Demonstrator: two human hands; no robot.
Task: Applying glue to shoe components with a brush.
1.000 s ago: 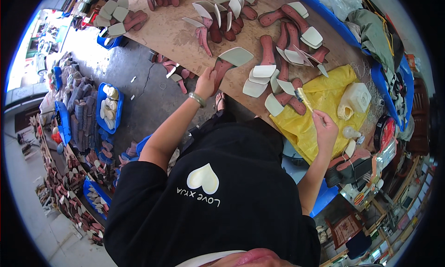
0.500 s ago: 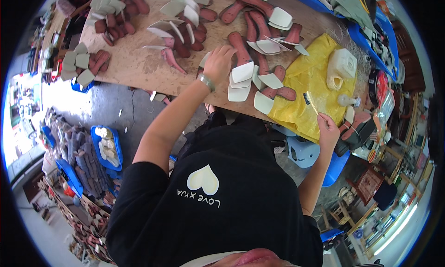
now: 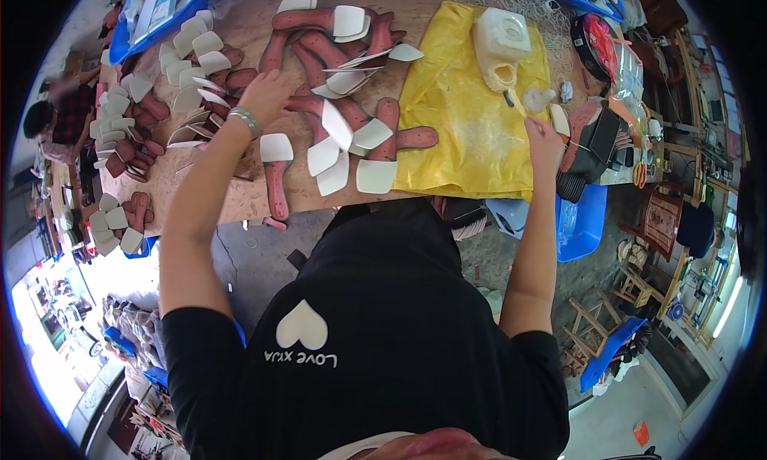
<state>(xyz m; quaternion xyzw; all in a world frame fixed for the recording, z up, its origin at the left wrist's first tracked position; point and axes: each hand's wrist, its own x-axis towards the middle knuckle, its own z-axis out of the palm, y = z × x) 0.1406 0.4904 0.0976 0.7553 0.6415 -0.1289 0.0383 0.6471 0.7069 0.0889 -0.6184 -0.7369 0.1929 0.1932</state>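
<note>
My left hand (image 3: 266, 97) is over the reddish-brown shoe insoles, its fingers stretched toward an insole (image 3: 302, 104) in the middle pile. Whether the fingertips touch it is hidden. A single insole (image 3: 276, 187) with a white end piece lies below that hand, its narrow end at the table's front edge. In my right hand (image 3: 545, 143) is a small brush (image 3: 517, 105) with a pale handle, pinched between the fingers. Its dark bristles are at the mouth of a white plastic jug (image 3: 502, 38) lying on a yellow sheet (image 3: 455, 132).
More insoles with white ends (image 3: 200, 57) are heaped at the left. A small clear bottle (image 3: 540, 99) and a dark block with straps (image 3: 587, 140) sit on the right. Blue bins (image 3: 581, 224) stand around the table (image 3: 240, 208). Another person (image 3: 65, 113) is at the far left.
My right hand has brought the brush up to the jug's mouth. My left hand has shifted, and the insole near the front edge now shows uncovered. The whole view has turned.
</note>
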